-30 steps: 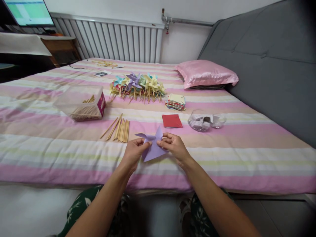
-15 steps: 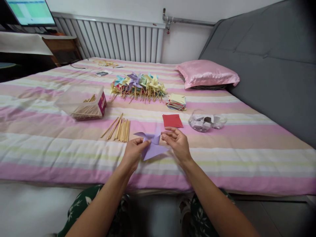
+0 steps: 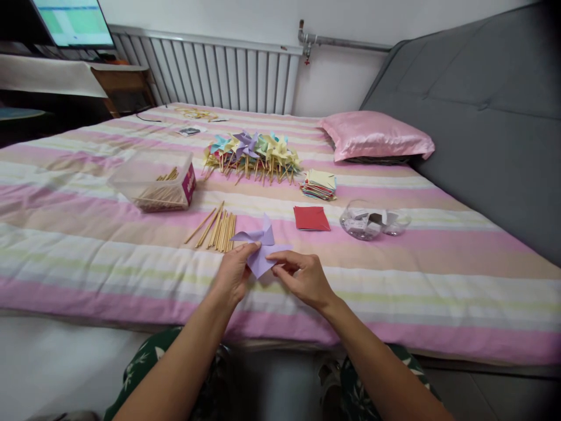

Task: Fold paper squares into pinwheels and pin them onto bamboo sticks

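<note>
A purple paper pinwheel (image 3: 262, 258), partly folded, is held above the near side of the bed. My left hand (image 3: 235, 270) grips it, thumb near the centre where folded points meet. My right hand (image 3: 302, 278) pinches the paper's lower right part between thumb and fingers. Several wooden sticks (image 3: 222, 230) lie side by side just left of the pinwheel. Beyond my right hand is a small pile of red paper squares (image 3: 311, 218). To its right sits a clear plastic container (image 3: 363, 221) with small contents I cannot make out.
Finished pinwheels (image 3: 254, 153) on sticks lie heaped farther back. A stack of coloured paper squares (image 3: 319, 184) is beside them. A clear tub (image 3: 153, 175) of sticks stands at the left. A pink pillow (image 3: 377, 135) rests near the grey headboard (image 3: 473, 117).
My right hand has moved left and down, from beside the pinwheel's upper right blade to its lower right part. My left hand keeps its hold. The view has shifted slightly.
</note>
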Tool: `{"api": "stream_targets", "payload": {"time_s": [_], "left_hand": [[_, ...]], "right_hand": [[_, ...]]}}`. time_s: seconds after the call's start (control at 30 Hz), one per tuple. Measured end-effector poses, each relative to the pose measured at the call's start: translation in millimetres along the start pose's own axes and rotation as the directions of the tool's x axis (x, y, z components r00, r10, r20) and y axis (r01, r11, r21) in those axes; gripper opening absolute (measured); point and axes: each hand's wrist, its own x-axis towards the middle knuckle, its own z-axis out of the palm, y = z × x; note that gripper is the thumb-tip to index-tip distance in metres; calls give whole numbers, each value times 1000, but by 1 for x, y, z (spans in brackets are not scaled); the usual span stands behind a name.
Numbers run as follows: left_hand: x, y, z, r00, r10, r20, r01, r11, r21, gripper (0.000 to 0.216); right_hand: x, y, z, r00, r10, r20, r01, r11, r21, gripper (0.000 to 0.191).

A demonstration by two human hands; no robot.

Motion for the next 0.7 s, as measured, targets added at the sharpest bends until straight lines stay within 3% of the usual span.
{"api": "stream_targets", "payload": {"time_s": [0.23,0.7], "left_hand": [[-1,-4,0,998,-21,52,21,1000,4,18],[-5,-10,3,996,62,58,-66,995,77,22]], "right_hand": [[0,3,1,1000,-15,-14,15,1000,-2,15],[2,2,6,974,186,-127,-152,960,236,21]]}}
